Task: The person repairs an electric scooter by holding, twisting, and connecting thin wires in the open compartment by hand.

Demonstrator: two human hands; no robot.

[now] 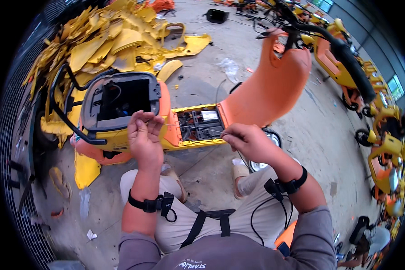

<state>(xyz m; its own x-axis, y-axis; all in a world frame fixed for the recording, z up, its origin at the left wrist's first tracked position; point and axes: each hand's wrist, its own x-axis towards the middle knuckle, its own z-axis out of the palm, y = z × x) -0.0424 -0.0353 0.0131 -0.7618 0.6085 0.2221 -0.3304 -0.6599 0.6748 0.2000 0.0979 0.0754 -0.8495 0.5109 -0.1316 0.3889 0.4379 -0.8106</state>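
A thin pale wire (189, 127) runs nearly straight between my two hands, above an orange and yellow scooter. My left hand (145, 143) is turned palm up beside the open seat box (89, 108), its fingers curled round one end of the wire. At the other end, my right hand (252, 141) pinches it between thumb and fingertips. Below the wire lies the scooter's uncovered floorboard bay (198, 120), which holds dark wiring and a silver box (209, 115). The orange front panel (267, 85) rises to the right.
Yellow body panels (117, 40) are heaped behind the scooter at the far left. Several yellow and orange scooters (382, 139) line the right side. A black handlebar grip (353, 67) juts in from the upper right. Clear plastic (229, 69) and a shoe sole (60, 182) lie on the floor.
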